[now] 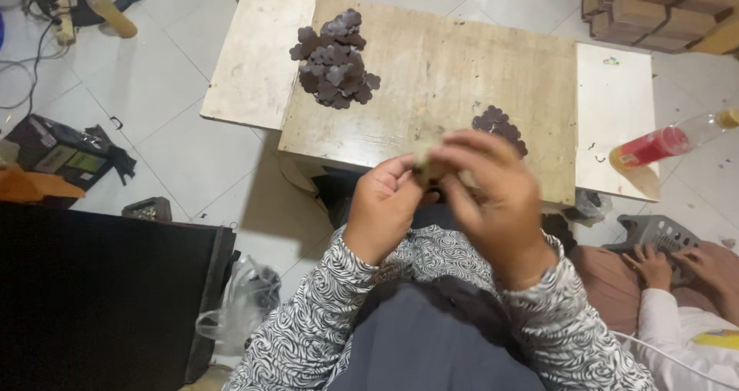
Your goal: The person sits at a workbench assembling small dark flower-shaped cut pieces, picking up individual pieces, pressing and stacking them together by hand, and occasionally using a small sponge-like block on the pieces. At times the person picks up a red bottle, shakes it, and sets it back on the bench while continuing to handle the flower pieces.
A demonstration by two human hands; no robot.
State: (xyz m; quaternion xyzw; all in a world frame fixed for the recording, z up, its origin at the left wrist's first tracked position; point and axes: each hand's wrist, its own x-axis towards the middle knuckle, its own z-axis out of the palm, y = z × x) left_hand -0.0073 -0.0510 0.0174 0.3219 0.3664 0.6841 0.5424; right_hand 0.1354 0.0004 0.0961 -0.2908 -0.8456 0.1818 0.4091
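Note:
My left hand (382, 206) and my right hand (494, 195) meet in front of me, just above the near edge of a low wooden table (439, 75). Between their fingers they pinch a small pale beige piece (426, 162), mostly hidden by the fingers. On the table's far left lies a heap of dark brown flower-shaped pieces (336, 60). A smaller pile of the same dark pieces (499, 124) sits right behind my right hand, partly covered by it.
A clear bottle with red contents (663, 145) lies on its side right of the table. Cardboard boxes (662, 10) stand at the top right. Another person's hand (653, 266) rests by a grey plastic basket (654, 233). A black box (92, 299) and plastic bag (242, 302) sit lower left.

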